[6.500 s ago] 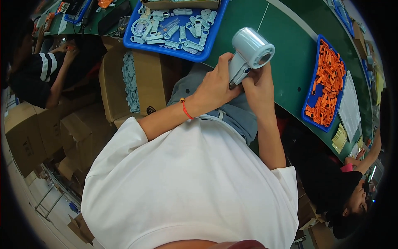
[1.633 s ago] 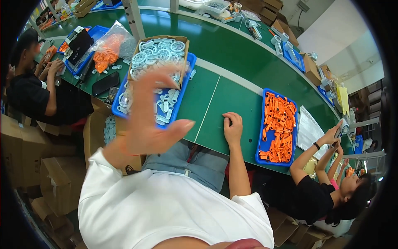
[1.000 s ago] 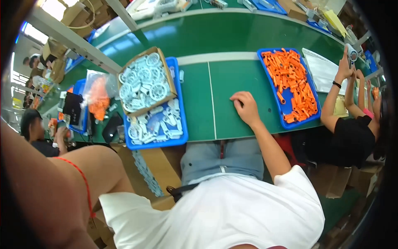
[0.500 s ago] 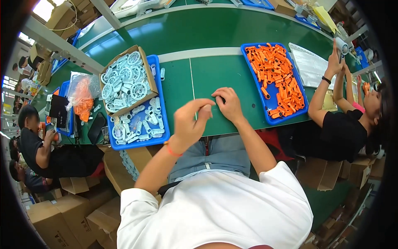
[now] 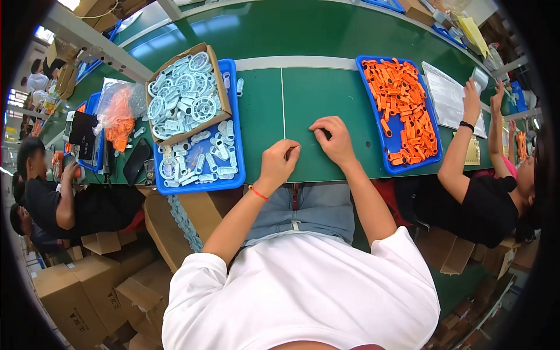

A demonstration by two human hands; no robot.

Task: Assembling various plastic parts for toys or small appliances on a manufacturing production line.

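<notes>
My left hand (image 5: 280, 161) is over the near edge of the green table, its fingers curled and thumb against fingertips. If anything small is in that pinch, it is hidden. To its right and slightly farther off, my right hand (image 5: 335, 142) rests on the table with bent fingers. A dark spot shows between its thumb and forefinger; shadow or small part, I cannot tell. Light-blue plastic parts (image 5: 185, 87), some wheel-shaped, fill a cardboard box (image 5: 224, 100) to the left. Orange plastic pieces (image 5: 399, 87) with dark ovals lie to the right.
Under the cardboard box sits a blue tray (image 5: 240, 146) with more light-blue parts. Another blue tray (image 5: 387, 146) holds the orange pieces. A bag of orange parts (image 5: 121, 125) lies far left. One person (image 5: 46, 192) sits at left, another (image 5: 472, 201) at right with raised hands.
My left hand has come down and toward me, its fingers curling in. The right hand stays at nearly the same spot on the table. The view has shifted slightly.
</notes>
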